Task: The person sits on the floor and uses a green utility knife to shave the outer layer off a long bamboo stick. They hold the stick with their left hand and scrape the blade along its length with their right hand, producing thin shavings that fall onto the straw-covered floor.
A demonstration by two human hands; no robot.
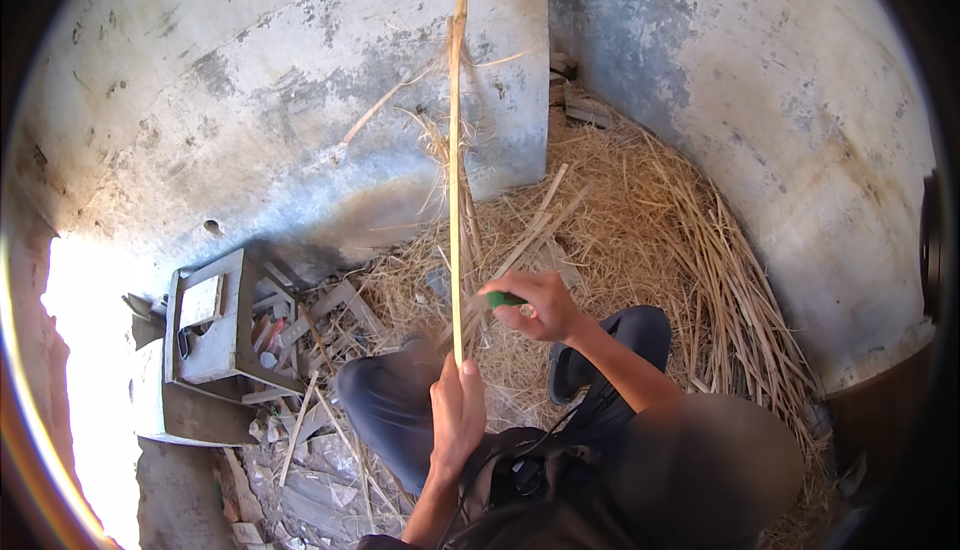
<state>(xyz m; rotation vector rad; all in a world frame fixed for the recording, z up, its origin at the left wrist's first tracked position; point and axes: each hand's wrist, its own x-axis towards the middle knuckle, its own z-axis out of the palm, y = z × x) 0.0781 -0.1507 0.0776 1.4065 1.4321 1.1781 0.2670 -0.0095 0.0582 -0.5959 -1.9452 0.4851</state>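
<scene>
A long, pale bamboo strip (455, 200) stands nearly upright in front of me, its upper end running up past the whitewashed wall. Around its lower end, the fingers of my left hand (458, 410) are closed, between my knees. Just right of the strip, my right hand (540, 305) grips a tool by its green handle (503, 299). Motion smears the tool's working end, so its kind is unclear. Loose curled fibres (437, 140) hang about the strip near the wall.
Straw-like shavings (620, 190) heap across the floor, with long split strips (745, 270) piled along the right wall. At left stands a small wooden table (215, 345) carrying a pale flat block (203, 299). Scraps lie beside it. A blurred round patch hides the lower right.
</scene>
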